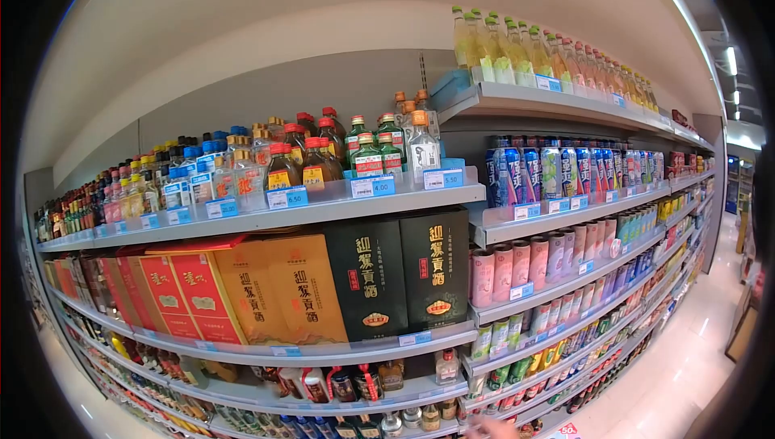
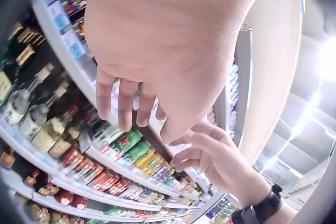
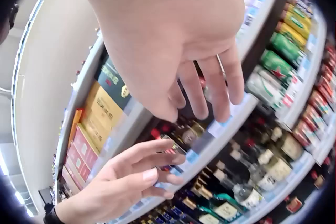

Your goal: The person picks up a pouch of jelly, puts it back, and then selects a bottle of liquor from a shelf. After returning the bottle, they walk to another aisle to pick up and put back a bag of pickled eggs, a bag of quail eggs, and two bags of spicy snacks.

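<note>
My left hand (image 2: 157,50) fills the upper part of the left wrist view, its fingers loosely bent and nothing held. Across from it, my right hand (image 2: 210,158) has loosely curled fingers, with a dark band at the wrist; its fingertips overlap the left thumb in this view. Seen from the right wrist, the right hand (image 3: 178,40) hangs with fingers relaxed, a ring on one of them. Below it the left hand (image 3: 131,174) is held with its fingers spread a little. Shelves of bottles and cans lie beyond both hands. Only a blurred bit of a hand (image 1: 491,428) shows in the head view.
Small bottles (image 1: 242,173) line the upper left shelf, above boxed liquor (image 1: 371,282). To the right stand drink cans (image 1: 557,171), with tall clear bottles (image 1: 492,48) on top. Price tags run along the shelf edges (image 1: 363,201). A pale floor (image 1: 646,374) lies at the right.
</note>
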Motion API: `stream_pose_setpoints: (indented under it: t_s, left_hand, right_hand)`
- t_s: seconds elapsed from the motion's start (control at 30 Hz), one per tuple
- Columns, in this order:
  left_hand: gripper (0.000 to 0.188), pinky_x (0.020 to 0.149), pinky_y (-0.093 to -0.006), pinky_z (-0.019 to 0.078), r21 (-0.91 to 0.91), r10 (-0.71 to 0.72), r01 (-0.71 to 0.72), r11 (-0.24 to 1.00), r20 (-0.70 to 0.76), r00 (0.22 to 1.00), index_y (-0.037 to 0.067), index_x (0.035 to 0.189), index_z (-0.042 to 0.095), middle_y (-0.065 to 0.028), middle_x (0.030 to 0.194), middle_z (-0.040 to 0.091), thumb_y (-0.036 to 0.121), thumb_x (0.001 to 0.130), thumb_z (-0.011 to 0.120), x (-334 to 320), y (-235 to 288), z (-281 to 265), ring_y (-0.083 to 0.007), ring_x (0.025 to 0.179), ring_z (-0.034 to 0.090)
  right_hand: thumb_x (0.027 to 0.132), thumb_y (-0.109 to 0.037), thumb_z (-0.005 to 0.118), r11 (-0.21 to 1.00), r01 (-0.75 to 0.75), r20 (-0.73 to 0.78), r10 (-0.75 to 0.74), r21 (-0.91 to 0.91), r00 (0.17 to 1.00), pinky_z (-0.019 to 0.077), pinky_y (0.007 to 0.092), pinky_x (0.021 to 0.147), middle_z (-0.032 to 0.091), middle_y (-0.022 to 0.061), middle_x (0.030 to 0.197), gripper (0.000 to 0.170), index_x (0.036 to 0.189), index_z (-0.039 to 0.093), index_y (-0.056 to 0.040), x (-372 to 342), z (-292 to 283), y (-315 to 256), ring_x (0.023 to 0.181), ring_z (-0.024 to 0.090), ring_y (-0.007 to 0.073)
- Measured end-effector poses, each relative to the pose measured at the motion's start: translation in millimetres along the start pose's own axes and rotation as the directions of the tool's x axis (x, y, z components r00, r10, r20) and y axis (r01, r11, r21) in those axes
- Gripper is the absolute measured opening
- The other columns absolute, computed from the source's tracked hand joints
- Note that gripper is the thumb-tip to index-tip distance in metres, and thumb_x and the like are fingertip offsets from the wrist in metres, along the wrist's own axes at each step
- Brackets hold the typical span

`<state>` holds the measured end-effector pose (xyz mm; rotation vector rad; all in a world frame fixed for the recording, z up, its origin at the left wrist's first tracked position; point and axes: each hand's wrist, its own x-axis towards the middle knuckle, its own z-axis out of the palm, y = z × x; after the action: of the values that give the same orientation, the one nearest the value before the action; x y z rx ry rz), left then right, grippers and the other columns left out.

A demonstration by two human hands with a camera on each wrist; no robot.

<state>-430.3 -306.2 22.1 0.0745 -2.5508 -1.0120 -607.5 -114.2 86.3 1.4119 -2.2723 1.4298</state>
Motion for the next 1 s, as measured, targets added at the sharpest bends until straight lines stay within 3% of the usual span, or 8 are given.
stream_pose_setpoints:
  t_s: [0.1, 0.17, 0.2, 0.27, 0.37, 0.5, 0.73, 1.0]
  left_hand:
    - [0.054, 0.103, -0.0421, 0.0503, -0.155, -0.157, 0.162, 0.975, 0.047, 0.987, 0.007, 0.147, 0.053, -0.0183, 0.146, 0.055, 0.022, 0.097, 0.069, 58, 56, -87, -0.0348, 0.127, 0.061]
    - [0.061, 0.107, -0.0400, 0.0467, 0.102, 0.194, -0.180, 0.978, -0.156, 0.969, 0.006, 0.150, 0.049, -0.0172, 0.150, 0.051, 0.021, 0.096, 0.072, 88, 46, -114, -0.0317, 0.134, 0.055]
    - [0.048, 0.096, -0.0395, 0.0512, 0.112, 0.256, -0.235, 0.965, -0.248, 0.934, 0.005, 0.137, 0.057, -0.0147, 0.135, 0.059, 0.022, 0.095, 0.072, 105, 53, -129, -0.0300, 0.118, 0.062]
    - [0.034, 0.083, -0.0359, 0.0544, 0.068, 0.323, -0.323, 0.944, -0.393, 0.861, 0.005, 0.121, 0.066, -0.0104, 0.117, 0.066, 0.019, 0.091, 0.074, 138, 89, -163, -0.0247, 0.097, 0.067]
    - [0.029, 0.077, -0.0303, 0.0506, 0.058, 0.352, -0.365, 0.929, -0.441, 0.826, 0.004, 0.114, 0.068, -0.0080, 0.106, 0.063, 0.016, 0.088, 0.076, 183, 145, -221, -0.0183, 0.087, 0.059]
    - [0.028, 0.080, -0.0315, 0.0494, 0.350, 0.569, -0.456, 0.819, -0.597, 0.565, 0.003, 0.111, 0.068, -0.0098, 0.100, 0.064, 0.015, 0.086, 0.076, 262, 181, -269, -0.0215, 0.086, 0.058]
    - [0.060, 0.113, -0.0471, 0.0259, 0.698, 0.632, -0.040, 0.715, -0.621, 0.464, 0.001, 0.141, 0.052, -0.0145, 0.141, 0.055, 0.034, 0.092, 0.067, 342, 182, -274, -0.0298, 0.134, 0.046]
    - [0.072, 0.118, -0.0542, 0.0130, 0.795, 0.662, 0.113, 0.596, -0.566, 0.491, -0.002, 0.149, 0.044, -0.0182, 0.154, 0.044, 0.038, 0.093, 0.064, 365, 179, -255, -0.0299, 0.148, 0.032]
  right_hand:
    - [0.087, -0.010, 0.077, 0.976, 0.212, -0.231, -0.196, 0.046, 0.953, 0.0559, 0.0322, 0.073, 0.072, 0.0120, 0.095, 0.034, 0.118, 0.068, -0.0011, 80, -35, -22, 0.081, 0.069, 0.0196]
    - [0.088, -0.005, 0.075, 0.923, 0.374, -0.342, -0.324, 0.090, 0.882, 0.0556, 0.0284, 0.069, 0.073, 0.0102, 0.086, 0.021, 0.108, 0.072, 0.0000, 141, -76, -74, 0.073, 0.069, 0.0149]
    - [0.089, -0.003, 0.074, 0.872, 0.480, -0.380, -0.413, 0.098, 0.828, 0.0553, 0.0276, 0.068, 0.073, 0.0104, 0.088, 0.021, 0.109, 0.070, 0.0007, 166, -90, -82, 0.072, 0.068, 0.0142]
    - [0.093, 0.000, 0.071, 0.605, 0.553, -0.465, -0.316, 0.573, 0.827, 0.0547, 0.0262, 0.067, 0.072, 0.0079, 0.089, 0.020, 0.112, 0.067, 0.0009, 212, -109, -124, 0.074, 0.068, 0.0126]
    - [0.095, -0.002, 0.071, 0.658, 0.561, -0.495, -0.313, 0.503, 0.811, 0.0523, 0.0233, 0.064, 0.069, 0.0033, 0.090, 0.020, 0.114, 0.065, 0.0007, 283, -139, -180, 0.073, 0.064, 0.0079]
    - [0.087, -0.017, 0.079, 0.766, 0.640, -0.572, -0.495, 0.068, 0.654, 0.0508, 0.0249, 0.065, 0.072, 0.0056, 0.085, 0.027, 0.107, 0.072, 0.0009, 394, -154, -209, 0.070, 0.063, 0.0084]
    - [0.084, -0.047, 0.072, 0.886, 0.392, -0.505, -0.464, -0.248, 0.728, 0.0540, 0.0448, 0.088, 0.072, 0.0194, 0.107, 0.054, 0.111, 0.074, -0.0005, 464, -137, -224, 0.102, 0.069, 0.0374]
    - [0.082, -0.046, 0.072, 0.930, 0.275, -0.491, -0.362, -0.243, 0.793, 0.0547, 0.0458, 0.086, 0.073, 0.0192, 0.104, 0.048, 0.098, 0.076, -0.0011, 472, -133, -235, 0.098, 0.070, 0.0378]
